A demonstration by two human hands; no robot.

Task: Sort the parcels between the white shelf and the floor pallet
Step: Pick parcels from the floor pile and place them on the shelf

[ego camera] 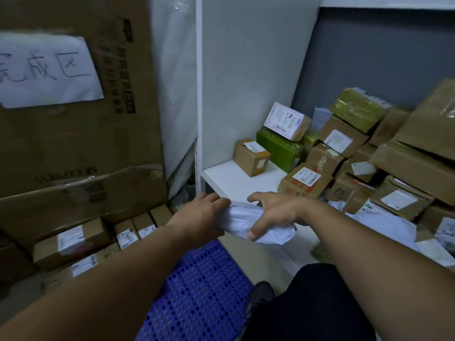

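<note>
Both my hands hold a white soft mailer bag [242, 219] just in front of the white shelf [234, 180], at its near left corner. My left hand [199, 215] grips the bag's left end, fingers curled over the top. My right hand [273, 212] grips the bag from above, thumb under its front edge. On the shelf lie several cardboard parcels [305, 180], green-wrapped ones [280, 147] and more white bags [384, 225]. The blue perforated floor pallet [197, 291] lies below my arms, with small labelled boxes [71, 239] stacked along its left side.
A tall cardboard carton [73, 107] with a handwritten paper sign [46, 72] stands at the left behind the small boxes. The shelf's white upright post [199, 94] rises between carton and shelf. My dark trouser leg and shoe [261, 294] are at the pallet's right edge.
</note>
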